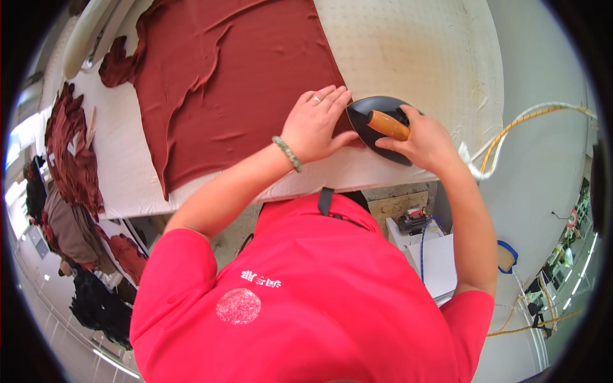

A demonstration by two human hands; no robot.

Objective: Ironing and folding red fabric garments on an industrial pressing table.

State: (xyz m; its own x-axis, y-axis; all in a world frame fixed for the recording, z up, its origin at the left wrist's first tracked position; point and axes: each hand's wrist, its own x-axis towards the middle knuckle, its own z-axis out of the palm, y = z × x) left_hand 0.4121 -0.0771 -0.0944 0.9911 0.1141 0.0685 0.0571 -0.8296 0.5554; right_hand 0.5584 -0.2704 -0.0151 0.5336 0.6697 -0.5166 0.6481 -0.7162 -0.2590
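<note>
A dark red garment (255,83) lies spread on the white padded ironing table (440,57), with a few creases on its left half. My right hand (424,140) is wrapped round the wooden handle of a black iron (377,108), whose tip points left at the garment's right edge. Just left of that tip, my left hand (316,124) rests flat on the cloth, fingers stretched toward the far right and thumb apart. What the iron's sole touches is hidden beneath it.
White and yellow hoses (511,131) curve off to the right of the iron. More crumpled dark red cloth (70,140) lies at the table's left end, and clothes (73,220) hang beyond it. Below the table's front edge stands a small black machine (414,221) with a blue cord.
</note>
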